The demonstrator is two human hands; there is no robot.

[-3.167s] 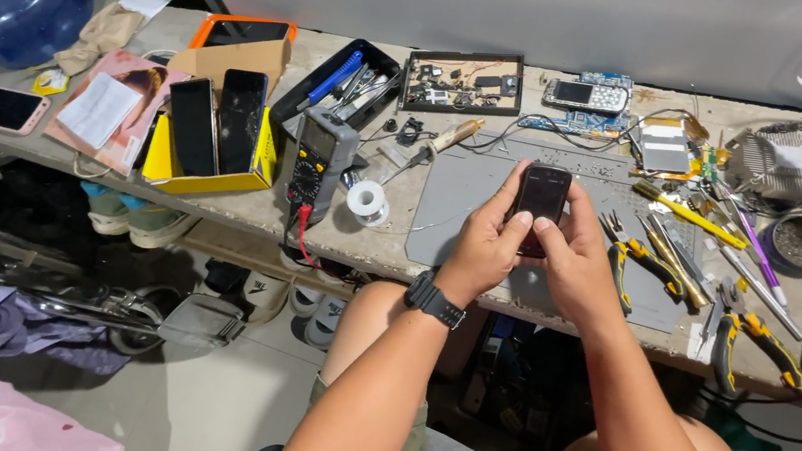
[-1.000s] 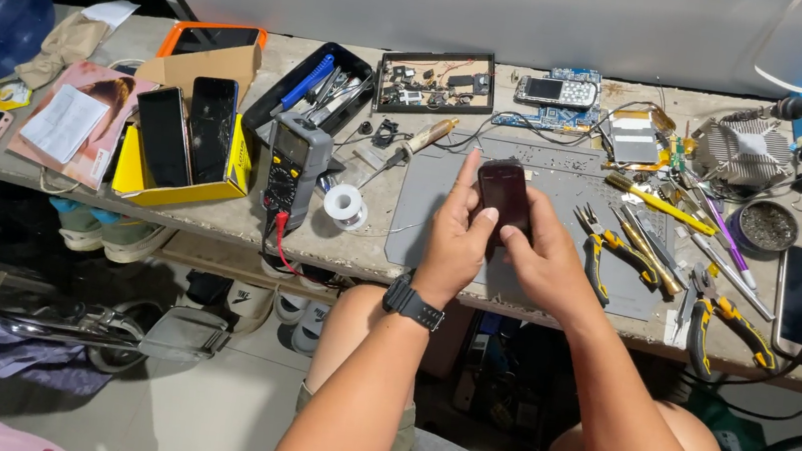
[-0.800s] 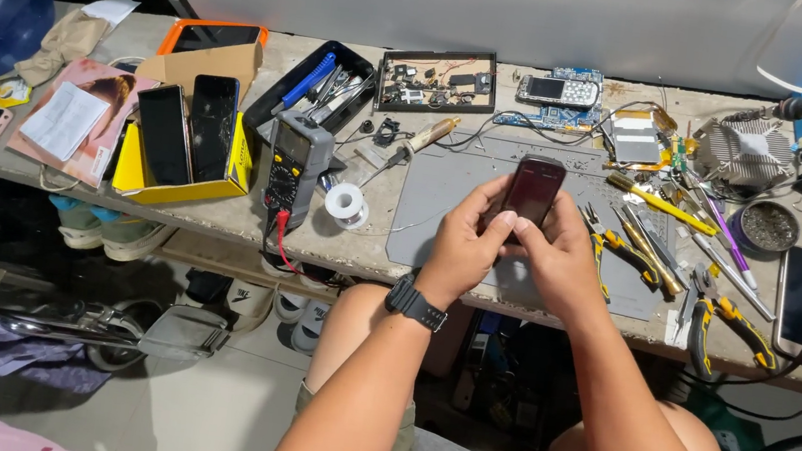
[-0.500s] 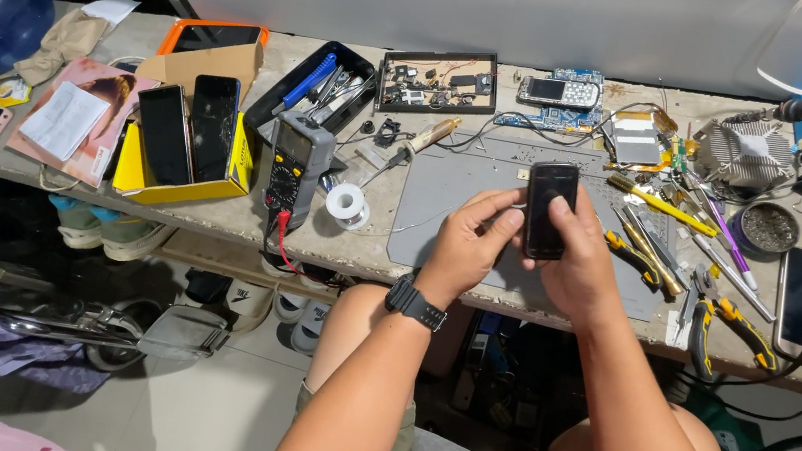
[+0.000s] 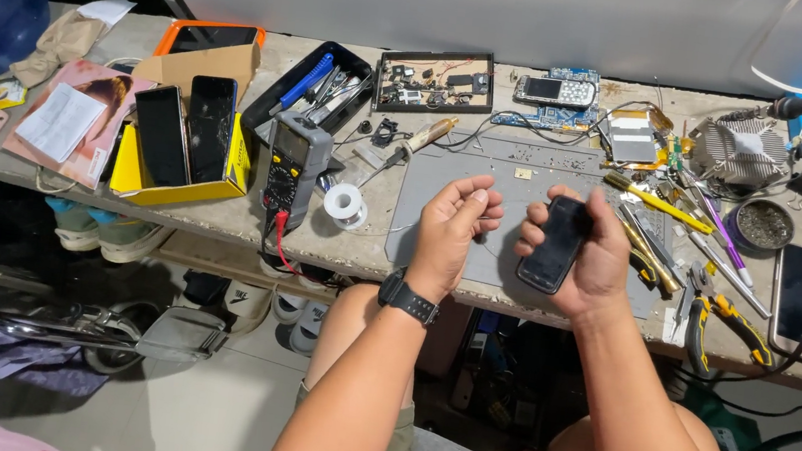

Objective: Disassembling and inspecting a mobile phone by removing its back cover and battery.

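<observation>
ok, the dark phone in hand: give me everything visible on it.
The phone is a small black slab with rounded corners and a glossy, dark face, nothing lit on it. It sits tilted, top end away from the person, held only in the right hand, fingers curled over its top and far edge. It hangs above the grey work mat, clear of it. The left hand is beside it, not touching.

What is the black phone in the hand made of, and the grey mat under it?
The black phone in the right hand looks like glossy glass or plastic: it shines. The grey mat looks like matte rubber or silicone, dull with moulded squares, though the picture cannot settle it.
</observation>
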